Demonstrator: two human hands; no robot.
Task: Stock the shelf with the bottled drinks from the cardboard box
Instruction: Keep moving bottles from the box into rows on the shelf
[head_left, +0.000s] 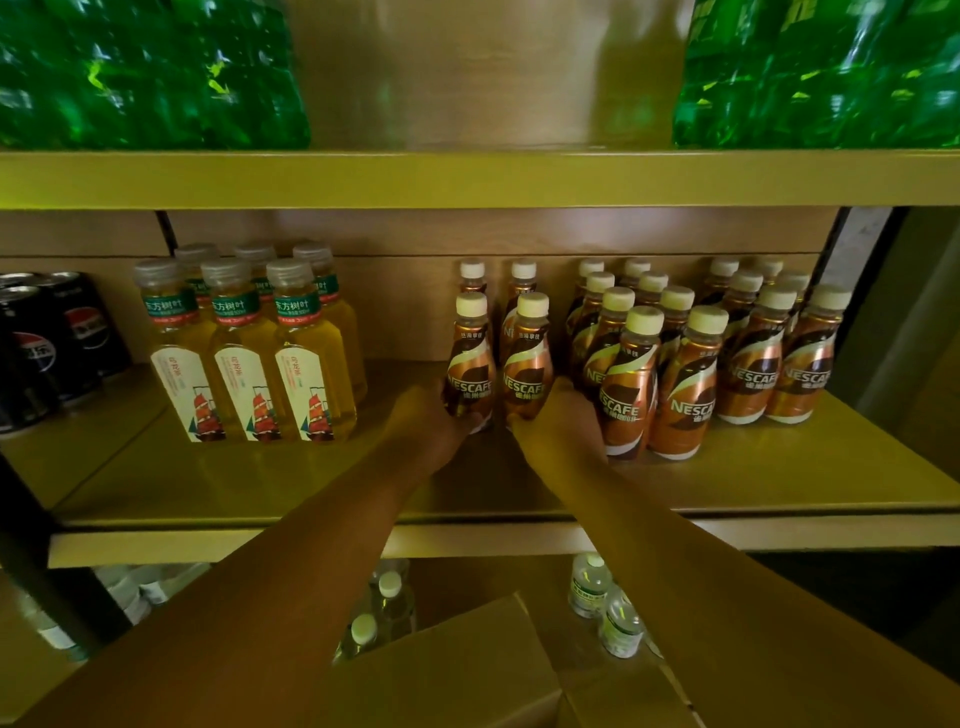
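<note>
Copper-brown coffee bottles with cream caps fill the middle shelf (519, 488) from its centre out toward 3 o'clock; a person reaches in with both bare arms from 6 o'clock. Each hand is setting down one bottle: the left hand (441, 423) is curled round the base of the left coffee bottle (470, 358); the right hand (558, 421) is curled round the base of the right coffee bottle (530, 358), just beside it. Both bottles stand upright, labels facing out, directly in front of two more coffee bottles behind them; my reading is that a new pair of columns is being built front to back, so the rows line up with the stocked coffee group (701, 353) at 3 o'clock. Gripping low probably keeps the tall bottles steady and leaves the caps free. Whether the bases already rest on the shelf I cannot tell; the fingers hide them.

At 9 o'clock from the hands stand yellow tea bottles (249, 353); further that way, black cola cans (52, 343). At 12 o'clock, on the shelf above, sit blurred green shrink-wrapped packs (150, 73). At 6 o'clock, below the arms, the cardboard box (457, 670) shows an open flap; clear water bottles (605, 605) stand on the lowest shelf behind it.
</note>
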